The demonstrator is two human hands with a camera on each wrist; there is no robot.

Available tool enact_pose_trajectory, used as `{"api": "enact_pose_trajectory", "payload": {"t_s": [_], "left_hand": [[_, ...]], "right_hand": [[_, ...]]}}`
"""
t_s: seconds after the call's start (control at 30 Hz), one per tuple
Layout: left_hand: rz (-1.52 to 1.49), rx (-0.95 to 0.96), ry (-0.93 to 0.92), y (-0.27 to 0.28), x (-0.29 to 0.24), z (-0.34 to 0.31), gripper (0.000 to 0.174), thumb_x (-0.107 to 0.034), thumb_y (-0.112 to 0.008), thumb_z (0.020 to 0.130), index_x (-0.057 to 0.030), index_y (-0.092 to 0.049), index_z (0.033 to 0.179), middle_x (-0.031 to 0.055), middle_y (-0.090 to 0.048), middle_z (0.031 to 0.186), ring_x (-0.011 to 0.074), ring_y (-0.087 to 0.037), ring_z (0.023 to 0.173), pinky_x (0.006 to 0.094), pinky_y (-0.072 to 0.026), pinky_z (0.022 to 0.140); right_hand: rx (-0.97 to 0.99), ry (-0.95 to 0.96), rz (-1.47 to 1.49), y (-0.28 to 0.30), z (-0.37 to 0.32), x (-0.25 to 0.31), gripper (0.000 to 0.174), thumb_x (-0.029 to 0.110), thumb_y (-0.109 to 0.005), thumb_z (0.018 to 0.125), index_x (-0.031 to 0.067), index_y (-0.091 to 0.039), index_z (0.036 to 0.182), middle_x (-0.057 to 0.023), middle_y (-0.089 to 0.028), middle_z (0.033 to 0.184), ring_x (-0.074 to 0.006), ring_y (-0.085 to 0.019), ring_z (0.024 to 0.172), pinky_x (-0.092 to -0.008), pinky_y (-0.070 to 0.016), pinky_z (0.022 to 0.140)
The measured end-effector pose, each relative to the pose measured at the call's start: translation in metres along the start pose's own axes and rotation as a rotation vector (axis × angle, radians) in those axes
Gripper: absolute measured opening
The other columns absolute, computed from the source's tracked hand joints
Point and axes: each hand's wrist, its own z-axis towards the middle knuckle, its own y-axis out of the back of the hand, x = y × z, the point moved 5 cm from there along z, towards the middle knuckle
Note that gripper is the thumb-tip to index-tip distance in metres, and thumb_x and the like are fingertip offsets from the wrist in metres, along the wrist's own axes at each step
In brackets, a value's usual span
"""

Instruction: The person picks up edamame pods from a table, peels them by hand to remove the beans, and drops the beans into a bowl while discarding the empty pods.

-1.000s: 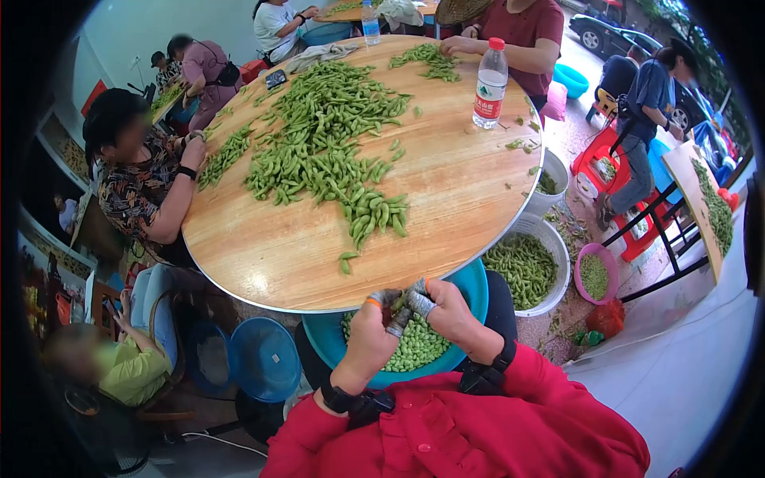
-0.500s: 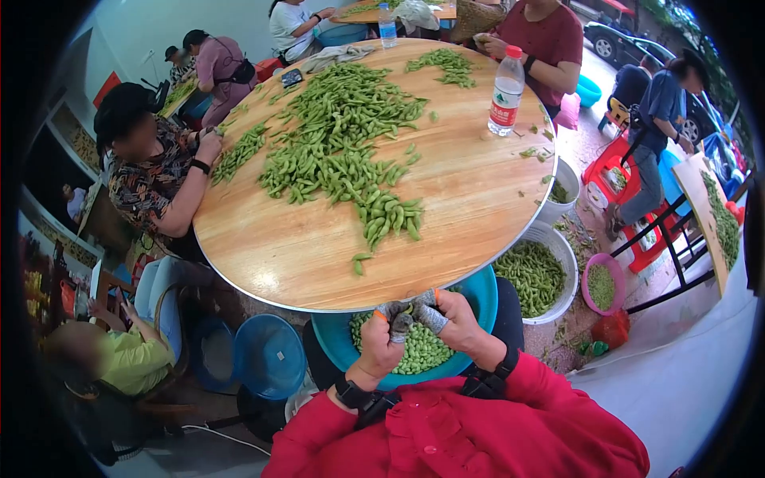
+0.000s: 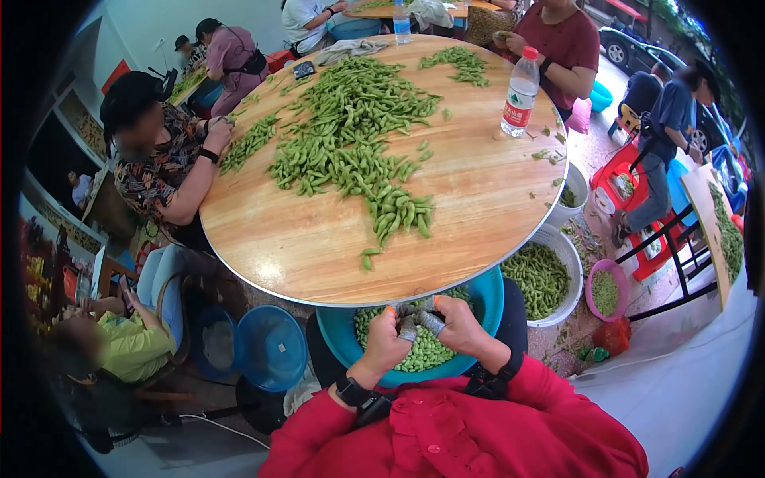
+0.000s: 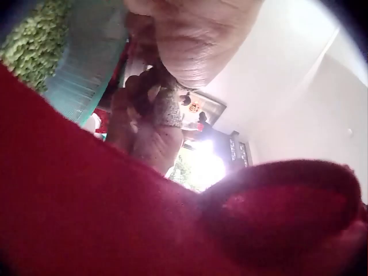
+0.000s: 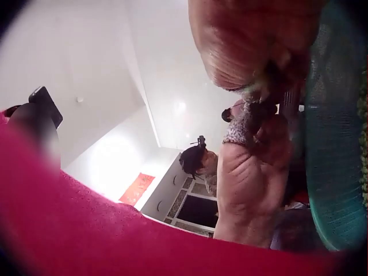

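Note:
My left hand and right hand meet close together over a teal basin, just in front of the table edge. Grey wraps cover the thumbs and some fingertips, with orange bands on them. Curled fingers of both hands pinch a green bean pod, mostly hidden between them; only a sliver of green shows in the right wrist view. Shelled green beans fill the bottom of the basin. On the round wooden table lies a large heap of bean pods, its near end trailing toward my hands.
A water bottle stands at the table's right. White buckets, one full of pods, and a pink basin are on the floor to the right. Blue basins sit at lower left. Other people work around the table.
My head view has shifted, so the table and basin appear a little further right. Both hands stay together over the basin; the pod seen between the thumbs earlier is now mostly covered by fingers.

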Motion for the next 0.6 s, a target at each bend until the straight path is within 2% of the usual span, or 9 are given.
{"api": "enact_pose_trajectory", "payload": {"t_s": [0.13,0.17,0.2,0.3,0.37,0.4,0.47,0.57,0.6], "left_hand": [[0.184,0.066,0.016,0.0,0.012,0.0,0.019,0.0,-0.048,0.071,0.0006,-0.054,0.089,0.0141,-0.059,0.071,0.021,-0.058,0.064,0.0299,-0.0449,0.06],[0.238,0.098,0.021,0.0,0.009,0.001,0.019,0.0,-0.048,0.071,0.0003,-0.054,0.089,0.0157,-0.058,0.071,0.0238,-0.059,0.064,0.031,-0.045,0.06],[0.265,0.122,0.047,0.002,-0.006,0.002,0.016,-0.008,-0.052,0.074,-0.0013,-0.055,0.087,0.0171,-0.058,0.071,0.0299,-0.058,0.065,0.0349,-0.0446,0.059],[0.614,-0.001,0.053,0.029,-0.043,0.016,0.018,-0.009,-0.058,0.075,-0.0004,-0.055,0.09,0.0103,-0.057,0.068,0.0191,-0.056,0.062,0.0293,-0.0438,0.059],[0.815,-0.13,0.005,0.046,-0.049,0.038,0.022,-0.017,-0.062,0.074,-0.0009,-0.055,0.088,0.0115,-0.058,0.067,0.0244,-0.057,0.061,0.0332,-0.0443,0.057],[0.917,-0.195,-0.02,0.053,-0.05,0.049,0.025,-0.021,-0.063,0.074,-0.0012,-0.055,0.087,0.0121,-0.058,0.066,0.0271,-0.057,0.061,0.0352,-0.0446,0.057],[0.994,-0.175,-0.041,0.059,-0.034,0.067,0.025,-0.023,-0.062,0.075,-0.0014,-0.055,0.085,0.0141,-0.059,0.067,0.0315,-0.057,0.063,0.0388,-0.0443,0.057],[1.079,-0.098,0.007,0.068,-0.018,0.084,0.022,-0.022,-0.059,0.077,-0.0013,-0.053,0.08,0.016,-0.059,0.068,0.0336,-0.058,0.066,0.0413,-0.0441,0.058],[1.103,-0.066,0.038,0.069,-0.015,0.086,0.02,-0.021,-0.057,0.077,-0.0012,-0.052,0.079,0.0164,-0.059,0.069,0.0336,-0.058,0.066,0.0416,-0.0441,0.058]], "right_hand": [[0.012,-0.079,-0.123,0.001,-0.006,-0.02,0.013,0.004,-0.056,0.073,-0.0006,-0.058,0.085,-0.0195,-0.056,0.073,-0.0311,-0.054,0.065,-0.033,-0.0432,0.061],[-0.028,-0.067,-0.175,0.011,-0.007,-0.021,0.013,0.004,-0.056,0.073,-0.0004,-0.058,0.084,-0.0195,-0.056,0.073,-0.0312,-0.054,0.066,-0.0335,-0.0433,0.06],[-0.066,-0.055,-0.224,0.026,-0.011,-0.023,0.012,0.005,-0.057,0.073,-0.0002,-0.058,0.084,-0.0195,-0.056,0.073,-0.0313,-0.055,0.067,-0.034,-0.0434,0.06],[-0.311,-0.107,-0.562,0.096,-0.025,-0.025,0.011,0.005,-0.057,0.073,-0.0004,-0.058,0.082,-0.0203,-0.056,0.069,-0.0327,-0.056,0.066,-0.0357,-0.044,0.059],[-0.418,-0.344,-0.753,0.138,-0.041,-0.034,0.012,0.004,-0.056,0.074,-0.0006,-0.06,0.084,-0.019,-0.058,0.068,-0.0289,-0.057,0.064,-0.0333,-0.0443,0.059],[-0.454,-0.337,-0.671,0.145,-0.044,-0.031,0.013,0.004,-0.056,0.074,-0.0006,-0.06,0.085,-0.0176,-0.059,0.069,-0.0261,-0.058,0.064,-0.032,-0.0444,0.059],[-0.52,-0.327,-0.506,0.152,-0.051,-0.026,0.014,0.004,-0.057,0.075,-0.0006,-0.06,0.087,-0.0149,-0.061,0.07,-0.0205,-0.058,0.064,-0.0295,-0.0445,0.059],[-0.455,-0.217,-0.263,0.129,-0.041,-0.012,0.016,0.005,-0.058,0.076,-0.0018,-0.06,0.09,-0.0098,-0.063,0.073,-0.0134,-0.057,0.067,-0.0263,-0.0442,0.061],[-0.418,-0.109,-0.258,0.12,-0.037,-0.015,0.015,0.007,-0.058,0.078,-0.0021,-0.06,0.09,-0.0068,-0.063,0.074,-0.0116,-0.056,0.068,-0.0251,-0.0443,0.062]]}}
